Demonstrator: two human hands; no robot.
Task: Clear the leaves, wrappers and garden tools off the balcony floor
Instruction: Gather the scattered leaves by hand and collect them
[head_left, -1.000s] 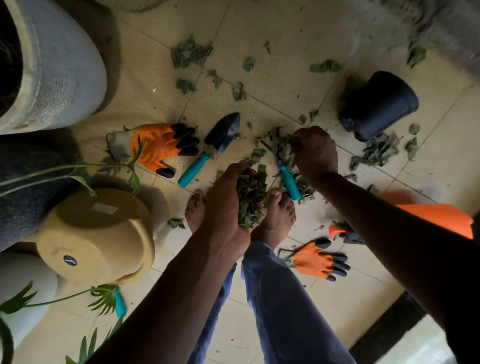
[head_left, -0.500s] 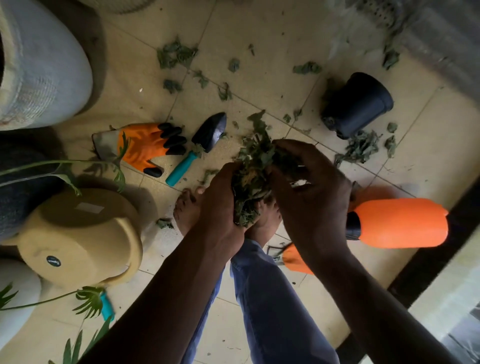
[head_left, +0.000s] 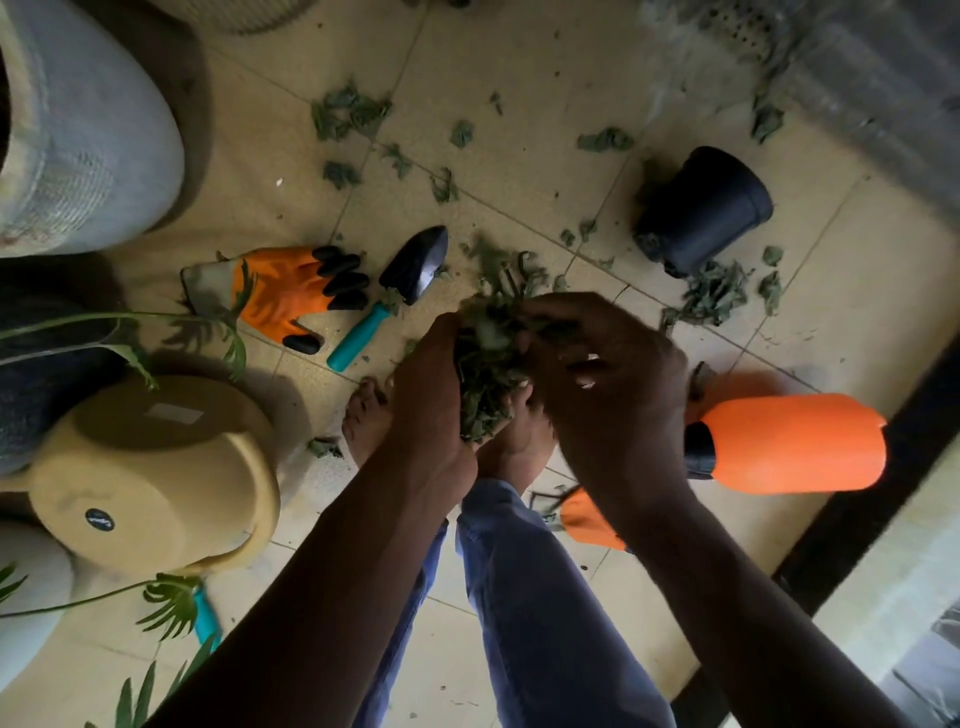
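- Step in hand: leaf collection. Your left hand (head_left: 431, 395) and right hand (head_left: 613, 384) both curl round one clump of dry green leaves (head_left: 488, 364), pressing it between them, held above your bare feet.
- Clump is off the beige tiled balcony floor (head_left: 519, 156); no bin or bag is in view, so I can't tell where it goes.
- Next move, my read: keep both hands cupped tight and carry the clump out level; loose bits at the bottom edge look likely to drop.
- Still on the floor: scattered leaf scraps (head_left: 348, 111) at the top, another leaf pile (head_left: 711, 293) just beside the tipped black plastic pot (head_left: 706, 208).
- Tools left: black-bladed trowel with teal handle (head_left: 400, 291), lying just beside the orange garden glove with black fingertips (head_left: 291, 296).
- Second orange glove (head_left: 587, 519) is partly hidden under your right forearm.
- Orange plastic sprayer bottle (head_left: 789, 441) lies on its side close to your right wrist; watch it when you swing out.
- Overturned tan plastic pot (head_left: 156, 478) sits left of your feet, with plant fronds (head_left: 171, 603) over a teal handle (head_left: 205, 618).
- No wrappers identifiable here.
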